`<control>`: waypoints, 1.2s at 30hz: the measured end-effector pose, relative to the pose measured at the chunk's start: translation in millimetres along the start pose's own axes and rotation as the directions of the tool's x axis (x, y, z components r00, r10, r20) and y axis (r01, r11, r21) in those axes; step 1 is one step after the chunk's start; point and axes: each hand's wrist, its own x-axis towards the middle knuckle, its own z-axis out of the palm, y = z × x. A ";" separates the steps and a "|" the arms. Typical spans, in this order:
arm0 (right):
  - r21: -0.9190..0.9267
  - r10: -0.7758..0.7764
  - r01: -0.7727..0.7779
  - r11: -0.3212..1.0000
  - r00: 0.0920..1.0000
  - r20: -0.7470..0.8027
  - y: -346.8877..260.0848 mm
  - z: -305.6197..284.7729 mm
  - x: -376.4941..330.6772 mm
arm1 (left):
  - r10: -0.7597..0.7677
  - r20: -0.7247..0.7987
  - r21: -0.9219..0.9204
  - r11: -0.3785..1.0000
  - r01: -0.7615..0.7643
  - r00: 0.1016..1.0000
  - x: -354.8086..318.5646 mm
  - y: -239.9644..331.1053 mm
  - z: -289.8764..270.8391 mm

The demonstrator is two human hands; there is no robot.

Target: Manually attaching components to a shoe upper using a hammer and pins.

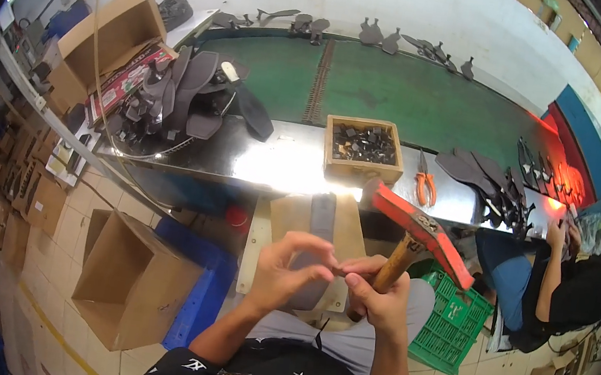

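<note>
My right hand (379,296) is wrapped round the wooden handle of a hammer (401,258). Its red head is tilted up above that hand. The right thumb and forefinger also pinch at a tiny dark piece, too small to name. My left hand (292,266) curves in a C, with its fingertips brought together at that same piece. Beneath both hands a long dark grey flat piece, like a shoe sole (322,217), lies on a brown board (352,234) in front of my lap. My hands partly cover the grey piece.
On the metal-edged bench stand a wooden box (329,158) of small dark parts, orange-handled pliers (426,187) and piles of grey soles (198,87). A green belt (420,89) runs behind. Below are a cardboard box (128,282), a blue bin (204,296) and a green crate (453,321). A co-worker (579,292) sits right.
</note>
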 end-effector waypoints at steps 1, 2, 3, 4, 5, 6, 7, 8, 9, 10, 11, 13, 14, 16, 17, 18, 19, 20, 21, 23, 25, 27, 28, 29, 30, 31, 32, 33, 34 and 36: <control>-0.059 -0.001 0.001 0.998 1.000 -0.001 2.5 -1.9 5.1 | 0.013 -0.027 0.208 0.978 -0.007 1.000 8.3 -10.1 -10.1; -0.070 0.002 -0.001 0.998 1.000 0.010 4.3 -4.6 12.6 | 0.029 -0.052 0.407 0.913 -0.006 0.998 17.8 -22.9 -18.3; -0.181 -0.064 0.060 0.982 0.998 -0.020 6.3 -4.8 23.7 | 0.039 -0.064 0.412 0.911 -0.009 0.997 29.5 -37.5 -24.1; -0.288 -0.135 0.119 0.950 0.990 -0.038 8.5 -2.7 35.4 | 0.068 -0.091 0.571 0.821 -0.004 0.994 42.9 -55.2 -29.0; -0.368 -0.099 0.074 0.927 0.994 -0.050 11.3 -6.5 46.4 | 0.096 -0.111 0.706 0.708 0.011 0.989 53.7 -74.7 -34.4; -0.443 -0.103 0.073 0.894 0.994 -0.045 17.3 -10.7 57.8 | 0.110 -0.125 0.711 0.703 0.011 0.986 63.0 -93.8 -41.2; -0.489 -0.083 0.042 0.871 0.995 -0.061 19.3 -11.7 68.9 | 0.058 -0.062 0.676 0.737 -0.001 0.996 72.0 -112.0 -46.3; -0.533 -0.060 0.009 0.846 0.995 -0.079 25.0 -13.1 78.7 | 0.005 0.002 0.640 0.769 -0.005 1.000 75.8 -120.1 -50.7; -0.592 -0.157 0.100 0.800 0.986 -0.046 41.3 -24.5 90.2 | 0.017 0.003 0.631 0.776 -0.015 1.000 77.1 -118.7 -46.4; -0.643 -0.245 0.185 0.743 0.969 -0.004 48.8 -27.1 99.2 | 0.007 0.005 0.621 0.784 -0.009 1.000 72.0 -114.9 -42.8; -0.713 -0.336 0.258 0.652 0.941 0.034 55.1 -29.7 102.5 | -0.005 0.008 0.611 0.792 -0.001 1.000 68.3 -111.6 -39.9; -0.732 -0.344 0.317 0.602 0.931 0.121 60.9 -27.1 105.6 | 0.053 0.039 0.569 0.819 -0.066 0.998 58.5 -101.6 -41.4; -0.743 -0.366 0.361 0.564 0.916 0.167 62.1 -27.0 105.3 | 0.110 0.076 0.529 0.838 -0.134 0.991 55.3 -97.1 -41.2; -0.752 -0.310 0.336 0.567 0.933 0.183 54.9 -15.2 100.9 | 0.058 0.062 0.520 0.850 -0.082 0.996 51.4 -89.5 -46.4; -0.765 -0.262 0.307 0.567 0.947 0.186 53.3 -11.7 99.5 | 0.087 0.070 0.532 0.839 -0.111 0.994 50.3 -93.5 -48.4; -0.766 -0.260 0.306 0.566 0.948 0.186 53.6 -12.0 100.1 | 0.118 0.087 0.539 0.829 -0.147 0.989 52.3 -93.2 -47.7; -0.758 -0.299 0.351 0.549 0.930 0.214 53.6 -12.7 100.8 | 0.118 0.088 0.537 0.831 -0.147 0.989 52.6 -91.7 -47.2; -0.750 -0.337 0.395 0.530 0.910 0.241 53.7 -13.5 101.1 | 0.050 0.064 0.489 0.869 -0.075 0.997 52.3 -89.4 -46.5; -0.750 -0.338 0.396 0.530 0.910 0.241 53.8 -13.4 101.4 | -0.018 0.043 0.439 0.898 -0.003 0.999 52.7 -85.6 -46.5; -0.778 -0.295 0.374 0.506 0.922 0.251 54.5 -12.9 100.7 | 0.050 0.053 0.473 0.878 -0.069 0.997 50.0 -93.7 -49.8; -0.772 -0.292 0.362 0.523 0.927 0.236 56.9 -14.0 97.5 | 0.118 0.066 0.502 0.854 -0.135 0.991 51.7 -92.3 -48.6; -0.764 -0.286 0.348 0.543 0.932 0.222 58.7 -15.5 96.2 | 0.062 0.059 0.469 0.879 -0.083 0.996 51.6 -88.0 -46.8; -0.766 -0.293 0.337 0.547 0.935 0.202 60.7 -17.1 96.4 | 0.060 0.060 0.469 0.880 -0.081 0.996 51.3 -88.0 -46.4; -0.768 -0.301 0.326 0.552 0.936 0.181 62.4 -18.3 96.0 | 0.026 0.058 0.470 0.881 -0.050 0.998 50.9 -88.1 -46.0; -0.768 -0.301 0.326 0.552 0.936 0.181 63.2 -18.7 96.4 | -0.006 0.058 0.472 0.881 -0.022 0.998 51.5 -88.3 -46.3; -0.764 -0.305 0.333 0.552 0.934 0.187 63.8 -18.9 96.5 | -0.006 0.059 0.472 0.881 -0.022 0.998 51.6 -90.5 -46.9; -0.761 -0.309 0.341 0.551 0.931 0.193 64.1 -19.0 96.5 | 0.032 0.065 0.478 0.877 -0.059 0.997 51.6 -94.2 -47.8; -0.761 -0.307 0.339 0.553 0.932 0.192 64.1 -18.8 96.4 | 0.067 0.071 0.483 0.871 -0.093 0.995 50.7 -94.6 -47.6; -0.757 -0.295 0.329 0.564 0.937 0.188 63.7 -18.4 97.0 | 0.064 0.071 0.483 0.871 -0.091 0.995 50.0 -94.7 -48.0; -0.752 -0.281 0.318 0.577 0.942 0.183 64.3 -18.5 96.3 | -0.003 0.065 0.487 0.873 -0.029 0.998 50.5 -93.8 -49.9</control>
